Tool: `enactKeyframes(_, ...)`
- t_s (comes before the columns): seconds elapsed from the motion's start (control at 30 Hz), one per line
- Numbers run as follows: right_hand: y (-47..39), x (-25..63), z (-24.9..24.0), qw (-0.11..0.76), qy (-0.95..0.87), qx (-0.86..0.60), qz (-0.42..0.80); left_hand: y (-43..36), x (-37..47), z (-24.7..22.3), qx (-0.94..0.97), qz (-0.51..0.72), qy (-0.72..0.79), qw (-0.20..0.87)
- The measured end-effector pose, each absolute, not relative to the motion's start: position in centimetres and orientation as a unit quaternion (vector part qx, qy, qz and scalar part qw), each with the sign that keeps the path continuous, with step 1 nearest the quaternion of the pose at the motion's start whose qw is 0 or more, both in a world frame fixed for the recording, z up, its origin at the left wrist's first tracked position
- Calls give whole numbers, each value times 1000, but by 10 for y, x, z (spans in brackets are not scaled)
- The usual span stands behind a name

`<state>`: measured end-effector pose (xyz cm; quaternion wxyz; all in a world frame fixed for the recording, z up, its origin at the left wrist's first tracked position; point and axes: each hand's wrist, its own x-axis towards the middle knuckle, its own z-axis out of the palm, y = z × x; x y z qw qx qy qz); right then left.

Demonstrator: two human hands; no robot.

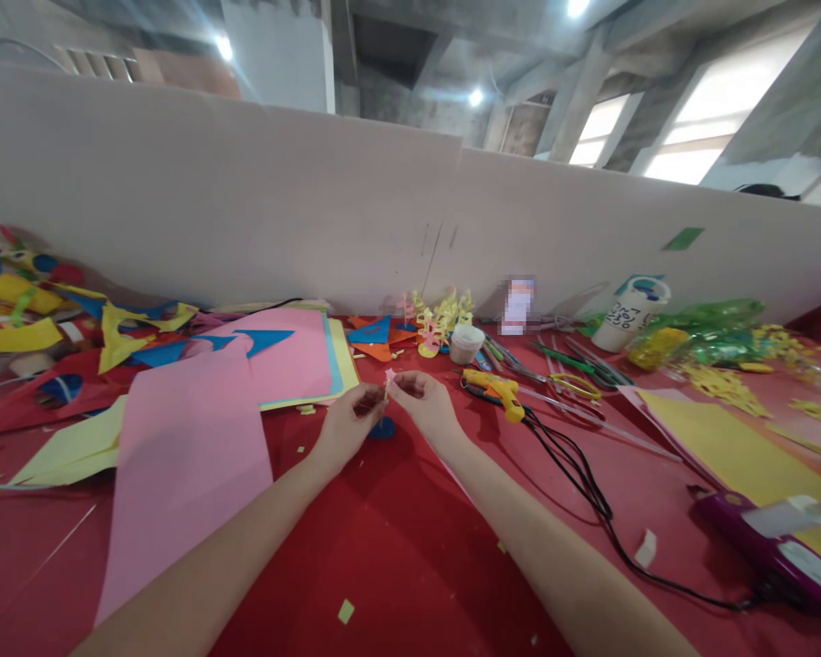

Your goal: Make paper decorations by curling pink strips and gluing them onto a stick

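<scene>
My left hand [346, 420] is closed in a pinch at a thin pale stem, which rises from a round blue base [383, 429] on the red table. From the other side, the thumb and fingers of my right hand [424, 401] pinch a small pink star-shaped piece [390, 375] at the top of the stem. My fingertips partly cover the stem, so I cannot tell whether the star touches it. Behind my hands stand several small yellow and pink paper figures [444, 319] beside a whitish cup [466, 344].
A yellow glue gun [496, 392] with black cable lies to the right, near yellow-handled scissors [575, 386]. Pink sheets [192, 447] lie left, yellow sheets [732, 447] right. A purple power strip [759, 547] sits front right. A white partition [280, 201] closes off the back.
</scene>
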<state>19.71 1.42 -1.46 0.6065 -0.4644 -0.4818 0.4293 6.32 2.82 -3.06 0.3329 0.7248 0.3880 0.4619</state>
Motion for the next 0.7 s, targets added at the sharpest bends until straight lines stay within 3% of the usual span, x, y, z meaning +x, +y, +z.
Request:
enactKeyframes(0.37, 12, 191, -17, 600, -520, -500, 345, 26, 63, -29, 732, 448, 386, 339)
enactKeyframes(0.7, 12, 195, -14, 586, -529, -494, 365, 30, 63, -31, 728, 455, 377, 347)
